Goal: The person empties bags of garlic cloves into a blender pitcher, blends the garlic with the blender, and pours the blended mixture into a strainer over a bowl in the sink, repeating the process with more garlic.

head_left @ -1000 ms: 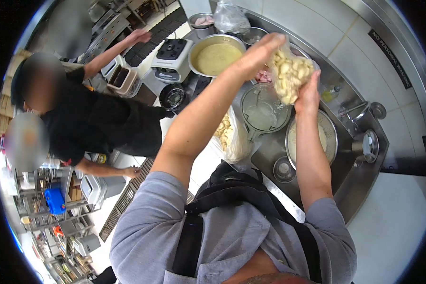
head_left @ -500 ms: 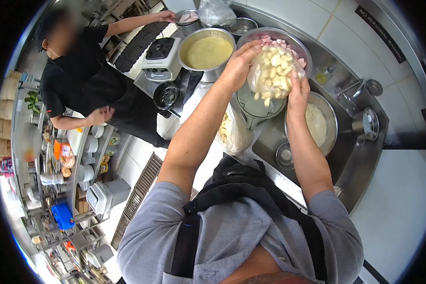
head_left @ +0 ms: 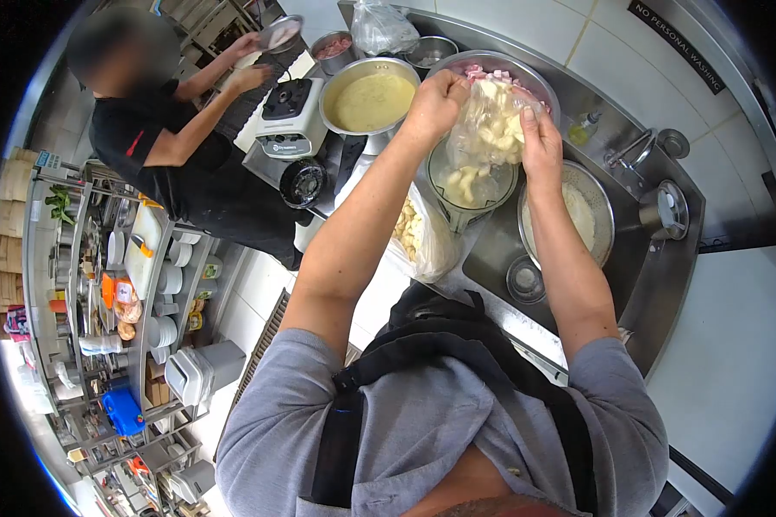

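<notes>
Between my two hands is a clear plastic bag (head_left: pixel 472 121) of peeled garlic cloves (head_left: pixel 502 136), tilted over a blender jar (head_left: pixel 497 205). Its upper left edge is pinched in my left hand (head_left: pixel 437 105). My right hand (head_left: pixel 541 148) grips the bag's right side, thumb up. Pale cloves (head_left: pixel 467 185) show at the jar's mouth. Behind the bag, a steel bowl (head_left: pixel 539 76) holds diced pink meat (head_left: pixel 483 72). A second plastic bag of garlic cloves (head_left: pixel 422 237) stands open to the left of the jar, below my left forearm.
A pot of yellowish liquid (head_left: pixel 371 102) stands beside a blender base (head_left: pixel 290 121). At right is a sink (head_left: pixel 491 258) with a bowl of whitish contents (head_left: pixel 578 215) and a tap (head_left: pixel 634 155). A co-worker in black (head_left: pixel 190 164) stands at left, holding a metal container (head_left: pixel 283 33).
The bag has tipped further and holds fewer cloves, with cloves now in the jar's mouth. The co-worker has turned and lifted a metal container away from the counter.
</notes>
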`<action>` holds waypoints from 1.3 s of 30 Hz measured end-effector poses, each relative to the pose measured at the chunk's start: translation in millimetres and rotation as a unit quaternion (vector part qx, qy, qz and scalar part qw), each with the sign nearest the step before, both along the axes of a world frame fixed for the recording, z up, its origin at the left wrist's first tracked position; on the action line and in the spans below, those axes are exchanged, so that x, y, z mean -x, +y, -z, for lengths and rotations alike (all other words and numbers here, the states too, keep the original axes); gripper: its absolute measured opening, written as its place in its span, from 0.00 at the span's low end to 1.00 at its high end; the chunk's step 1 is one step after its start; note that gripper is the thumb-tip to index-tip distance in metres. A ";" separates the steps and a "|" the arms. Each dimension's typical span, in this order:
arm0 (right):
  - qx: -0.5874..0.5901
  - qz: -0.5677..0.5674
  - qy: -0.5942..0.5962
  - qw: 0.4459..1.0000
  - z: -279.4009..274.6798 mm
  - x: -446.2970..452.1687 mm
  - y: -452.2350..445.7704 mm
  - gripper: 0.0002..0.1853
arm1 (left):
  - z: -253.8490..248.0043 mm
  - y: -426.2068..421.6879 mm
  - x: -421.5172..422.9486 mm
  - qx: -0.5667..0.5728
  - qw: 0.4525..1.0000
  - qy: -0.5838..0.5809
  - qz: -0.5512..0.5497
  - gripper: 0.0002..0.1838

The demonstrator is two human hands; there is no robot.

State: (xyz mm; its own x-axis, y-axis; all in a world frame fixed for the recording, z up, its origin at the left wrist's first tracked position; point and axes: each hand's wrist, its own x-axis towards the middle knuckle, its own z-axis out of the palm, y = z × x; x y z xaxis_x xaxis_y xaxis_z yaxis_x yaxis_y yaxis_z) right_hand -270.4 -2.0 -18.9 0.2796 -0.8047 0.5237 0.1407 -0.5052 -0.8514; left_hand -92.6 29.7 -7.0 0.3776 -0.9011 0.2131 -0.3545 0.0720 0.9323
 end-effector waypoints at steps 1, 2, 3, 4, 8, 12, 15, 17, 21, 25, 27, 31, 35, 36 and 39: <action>-0.004 0.002 0.004 1.000 5.2 3.7 -0.5 0.19 | -0.6 3.2 -0.3 0.010 0.999 0.041 0.012 0.12; -0.009 0.005 0.009 1.000 10.6 7.1 0.1 0.19 | -0.6 6.6 -0.5 0.019 0.996 0.083 0.024 0.12; -0.010 0.006 0.009 1.000 16.7 11.6 3.1 0.19 | 0.0 10.5 -0.8 0.018 0.996 0.083 0.025 0.12; -0.061 0.007 0.010 0.998 21.1 15.9 7.4 0.18 | -1.7 14.6 -0.8 0.016 0.990 0.129 0.059 0.12; -0.063 0.004 0.021 0.998 28.1 20.9 12.5 0.18 | -10.0 24.6 1.6 0.016 0.958 0.257 0.128 0.11; -0.041 -0.011 0.015 0.999 16.5 12.0 17.8 0.17 | 7.8 20.7 2.2 0.004 0.991 -0.109 0.080 0.11; -0.039 -0.034 0.026 0.998 18.4 10.3 15.1 0.15 | -19.2 33.4 3.0 -0.009 0.984 0.127 0.123 0.13; -0.016 -0.066 0.061 0.996 18.7 9.3 14.4 0.14 | -2.9 26.2 -7.6 -0.033 0.992 0.045 0.112 0.13; 0.001 -0.074 0.046 0.996 5.1 11.8 12.6 0.12 | -4.5 32.0 -21.6 -0.014 0.984 0.111 0.140 0.13; -0.028 -0.063 0.044 0.997 3.3 21.9 10.6 0.11 | -2.8 42.8 -22.7 -0.037 0.974 0.157 0.157 0.14; -0.053 -0.072 0.029 0.996 5.4 17.6 7.6 0.11 | -3.8 39.8 -29.6 -0.012 0.964 0.213 0.156 0.15; -0.060 -0.004 0.143 0.988 11.1 10.7 4.0 0.16 | -2.3 38.3 -33.6 -0.056 0.980 0.136 0.137 0.15; -0.079 0.018 0.115 0.990 -1.8 6.7 -1.9 0.16 | -16.7 42.0 -21.0 -0.071 0.963 0.218 0.144 0.24; -0.076 0.019 0.114 0.990 -3.4 6.2 -5.0 0.16 | -17.1 39.3 -17.1 -0.069 0.963 0.217 0.144 0.24; -0.131 0.018 0.102 0.986 4.5 10.9 -7.8 0.16 | -6.5 33.3 -4.5 -0.092 0.970 -0.173 0.148 0.34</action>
